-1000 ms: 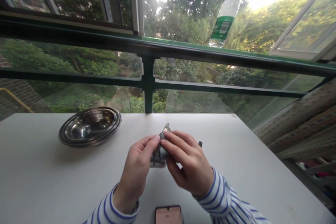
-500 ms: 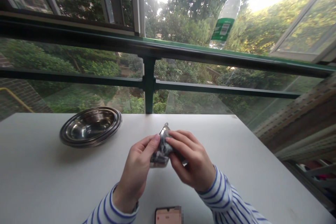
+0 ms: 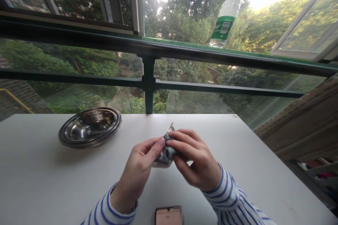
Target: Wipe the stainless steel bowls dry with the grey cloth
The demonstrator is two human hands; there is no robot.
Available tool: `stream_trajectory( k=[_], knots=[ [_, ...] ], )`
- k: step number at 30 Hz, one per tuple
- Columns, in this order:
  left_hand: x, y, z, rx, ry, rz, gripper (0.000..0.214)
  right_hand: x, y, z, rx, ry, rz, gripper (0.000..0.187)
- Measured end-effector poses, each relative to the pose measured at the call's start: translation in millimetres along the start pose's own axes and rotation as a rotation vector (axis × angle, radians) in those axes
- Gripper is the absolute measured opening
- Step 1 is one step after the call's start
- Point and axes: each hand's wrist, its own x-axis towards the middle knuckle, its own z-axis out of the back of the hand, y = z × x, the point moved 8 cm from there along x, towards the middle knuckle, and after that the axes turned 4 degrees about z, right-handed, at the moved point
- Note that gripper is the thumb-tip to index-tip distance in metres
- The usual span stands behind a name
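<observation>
Across the lower part of the view ran a white table (image 3: 39, 182), set against a dark green railing (image 3: 185, 51) with glass panels below it and trees beyond. On the table's far left sat a stack of stainless steel bowls (image 3: 89, 130), in the same spot as a second before. A clear water bottle (image 3: 225, 17) with a green label stood on top of the railing to the right, also unmoved.

Near the middle of the table, both hands met over a small foil packet (image 3: 167, 151), silvery with a dark pattern. The left hand (image 3: 139, 172) pinched the packet's near side, its fingertips pressed to the foil. The right hand (image 3: 196, 160) gripped the far side with curled fingers that covered much of the packet. Both sleeves were striped blue and white.

Compared with a second earlier, the packet's shiny top corner had tipped a little toward the right, and the right hand had shifted slightly right and wrapped further over it. The small dark object seen behind the right hand a second before was now hidden.

A phone (image 3: 168, 215) lay at the near edge between the forearms, where it had been.
</observation>
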Motion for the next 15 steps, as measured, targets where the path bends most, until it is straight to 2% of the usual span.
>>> stream_trajectory(
  k=[4, 6, 11, 13, 15],
  knots=[
    [-2.6, -0.2, -6.2, 0.009, 0.007, 0.030, 0.025, -2.7, -19.6, 6.4, 0.008, -0.077, -0.165, 0.029],
    [-2.7, 0.2, -5.8, 0.010, -0.001, 0.031, 0.025, -2.2, -18.7, 5.8, 0.005, -0.053, -0.151, 0.030],
    [-0.2, 1.2, -1.2, 0.006, 0.013, 0.018, 0.025, 1.7, 5.0, -0.1, -0.038, 0.039, 0.038, 0.036],
    [-0.2, 0.9, -1.4, 0.011, 0.009, 0.020, 0.026, 1.4, 0.0, 0.9, -0.046, 0.005, -0.005, 0.033],
    [-0.9, 0.5, -2.9, 0.023, 0.005, 0.025, 0.026, -0.7, -12.9, 3.9, -0.036, -0.050, -0.109, 0.030]
  ],
)
